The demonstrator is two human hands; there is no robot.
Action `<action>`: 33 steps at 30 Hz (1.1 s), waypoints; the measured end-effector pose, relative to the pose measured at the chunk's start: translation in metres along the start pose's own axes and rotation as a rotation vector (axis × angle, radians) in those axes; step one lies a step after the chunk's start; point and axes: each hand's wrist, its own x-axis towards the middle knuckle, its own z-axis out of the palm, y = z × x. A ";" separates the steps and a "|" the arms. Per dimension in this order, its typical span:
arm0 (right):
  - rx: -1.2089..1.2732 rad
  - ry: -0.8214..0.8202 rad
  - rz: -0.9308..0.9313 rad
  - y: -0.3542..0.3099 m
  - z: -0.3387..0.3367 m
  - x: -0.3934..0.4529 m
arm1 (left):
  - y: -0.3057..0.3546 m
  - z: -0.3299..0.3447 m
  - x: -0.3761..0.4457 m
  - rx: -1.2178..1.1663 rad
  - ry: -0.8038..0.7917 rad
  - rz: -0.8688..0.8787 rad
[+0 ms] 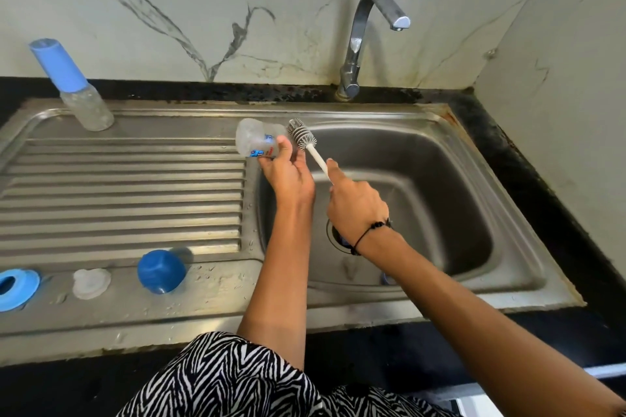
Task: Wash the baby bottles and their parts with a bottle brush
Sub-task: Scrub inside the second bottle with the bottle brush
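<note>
1. My right hand (355, 206) grips the white-handled grey bristle bottle brush (306, 142), head beside the bottle's mouth.
2. My left hand (288, 173) holds the clear plastic baby bottle (257, 139) sideways over the steel sink (474, 200) so drips fall in.

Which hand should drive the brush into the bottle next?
Right. The right hand already grips the bottle brush, its head just outside the mouth of the clear bottle, which the left hand holds sideways.

Both bare arms are stretched forward. The left hand (288, 176) is curled round a bottle (259, 140), thumb raised; the right hand (355, 206) is closed on a brush (306, 142) handle, a black cord worn at its wrist.
</note>
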 end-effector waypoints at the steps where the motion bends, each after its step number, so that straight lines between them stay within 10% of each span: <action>1: -0.008 -0.002 -0.004 -0.001 -0.002 0.004 | 0.001 -0.003 0.001 0.003 -0.029 -0.004; 18: -0.103 -0.054 -0.041 0.009 -0.006 -0.022 | 0.000 -0.004 -0.001 0.145 0.054 -0.050; 27: -0.100 -0.004 -0.011 0.008 -0.026 0.015 | 0.000 -0.006 -0.002 0.131 -0.217 -0.156; 33: -0.135 -0.007 -0.076 0.010 -0.015 -0.007 | 0.001 -0.002 -0.001 0.138 0.048 -0.013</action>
